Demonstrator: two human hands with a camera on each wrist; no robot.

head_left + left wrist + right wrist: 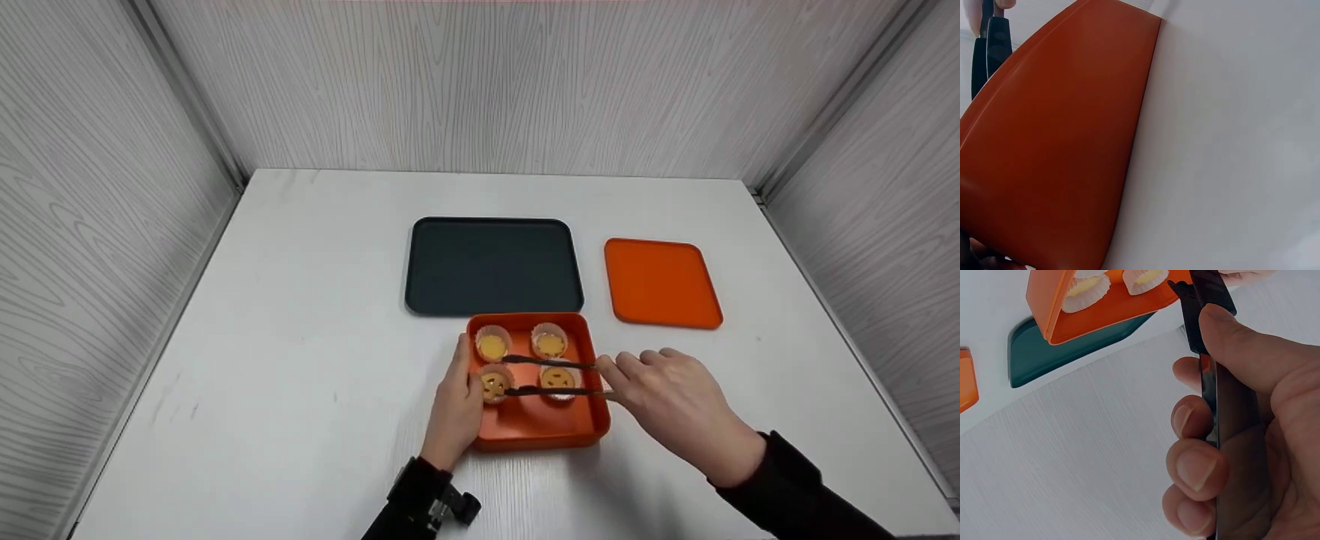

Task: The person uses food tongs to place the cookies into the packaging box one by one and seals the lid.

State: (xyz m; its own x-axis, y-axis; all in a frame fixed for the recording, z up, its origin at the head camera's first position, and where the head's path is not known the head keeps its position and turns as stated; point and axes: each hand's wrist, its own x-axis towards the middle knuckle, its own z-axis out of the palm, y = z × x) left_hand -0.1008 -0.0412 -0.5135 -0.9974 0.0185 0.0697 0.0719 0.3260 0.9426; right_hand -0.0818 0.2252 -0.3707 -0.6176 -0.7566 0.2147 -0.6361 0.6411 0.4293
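Note:
My left hand (456,409) grips the left wall of an orange square box (536,431), thumb at the rim and fingers along the outside. Inside, two yellow-filled tarts (493,347) in paper cups sit at the back. In front are two brown-topped tarts with small dark marks, one front left (495,385) and one front right (557,378). With my right hand (675,405) I hold dark-tipped tongs (1235,439), fingers curled round the handle. The spread tong arms reach across the box over the front right tart, their tips beside the front left one.
A dark green tray (495,266) lies just behind the box. Farther right is a smaller orange tray (664,283). The white table (300,337) is enclosed by pale wood-grain panels (465,86) at the back and both sides.

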